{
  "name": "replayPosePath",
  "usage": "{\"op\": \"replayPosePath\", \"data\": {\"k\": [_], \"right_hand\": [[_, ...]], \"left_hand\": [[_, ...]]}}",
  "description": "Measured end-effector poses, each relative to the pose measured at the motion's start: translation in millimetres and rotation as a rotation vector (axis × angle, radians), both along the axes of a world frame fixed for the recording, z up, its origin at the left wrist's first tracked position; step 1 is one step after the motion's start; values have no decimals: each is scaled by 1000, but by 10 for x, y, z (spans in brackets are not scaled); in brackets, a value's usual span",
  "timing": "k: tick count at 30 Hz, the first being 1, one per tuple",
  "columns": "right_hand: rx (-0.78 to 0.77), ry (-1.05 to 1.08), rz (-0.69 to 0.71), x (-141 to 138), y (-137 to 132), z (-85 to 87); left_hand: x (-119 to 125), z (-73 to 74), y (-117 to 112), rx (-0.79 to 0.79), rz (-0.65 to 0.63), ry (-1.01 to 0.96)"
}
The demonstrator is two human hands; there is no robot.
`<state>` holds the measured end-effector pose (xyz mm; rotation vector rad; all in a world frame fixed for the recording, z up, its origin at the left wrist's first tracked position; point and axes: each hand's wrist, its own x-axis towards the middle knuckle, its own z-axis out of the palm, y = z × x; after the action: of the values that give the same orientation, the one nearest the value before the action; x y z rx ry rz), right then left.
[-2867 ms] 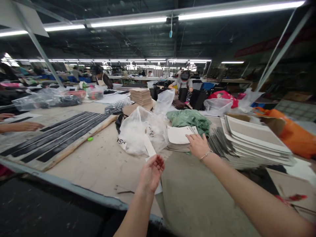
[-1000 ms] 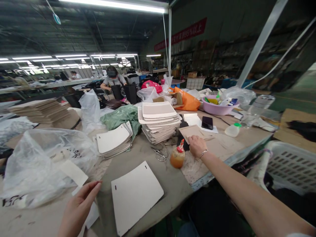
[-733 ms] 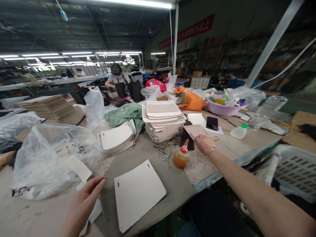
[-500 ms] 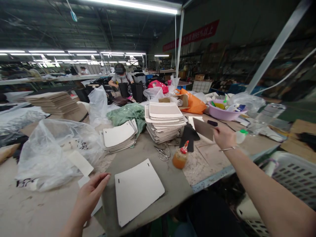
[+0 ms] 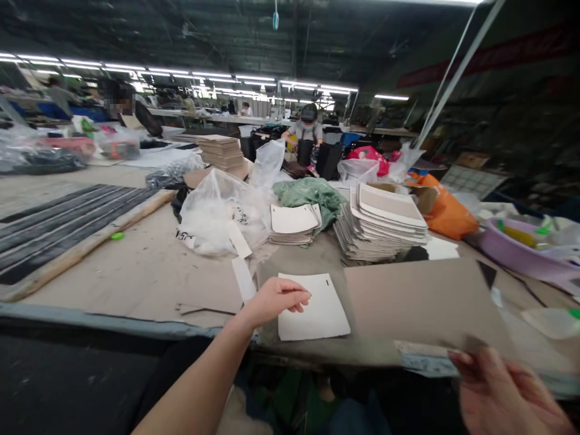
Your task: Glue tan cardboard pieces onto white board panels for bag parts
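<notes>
Right hand (image 5: 502,393), lower right, pinches grey card (image 5: 421,302) by one corner, centre-right above desk (image 5: 149,272); left hand (image 5: 276,299), fingers loosely curled and gripping nothing, touches white panel (image 5: 317,308); risk: corner grip slips, card knocks panel off edge.

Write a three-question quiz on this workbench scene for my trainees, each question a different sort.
1. True or false: the right hand holds a brown card sheet.
2. Which thing lies nearest the left hand? A scissors; B white cut panel; C phone.
3. What colour is the crumpled cloth behind the small panel stack?
Key: 1 true; 2 B; 3 green.
</notes>
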<state>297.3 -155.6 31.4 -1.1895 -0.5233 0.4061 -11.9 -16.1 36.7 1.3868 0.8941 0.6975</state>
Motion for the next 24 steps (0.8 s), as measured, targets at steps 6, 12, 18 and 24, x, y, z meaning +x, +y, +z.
{"op": "replayPosePath", "data": {"k": [6,12,18,24], "right_hand": [[77,202,243,-731,662,134],[31,251,354,-986,907,58],[-33,240,467,-1048,945,-29],[-256,99,836,-803,1097,-156]], "left_hand": [[-173,63,35,-119,147,-135],[-240,85,115,-79,361,-231],[-262,26,188,31,484,-142],[-526,60,259,37,461,-127]]}}
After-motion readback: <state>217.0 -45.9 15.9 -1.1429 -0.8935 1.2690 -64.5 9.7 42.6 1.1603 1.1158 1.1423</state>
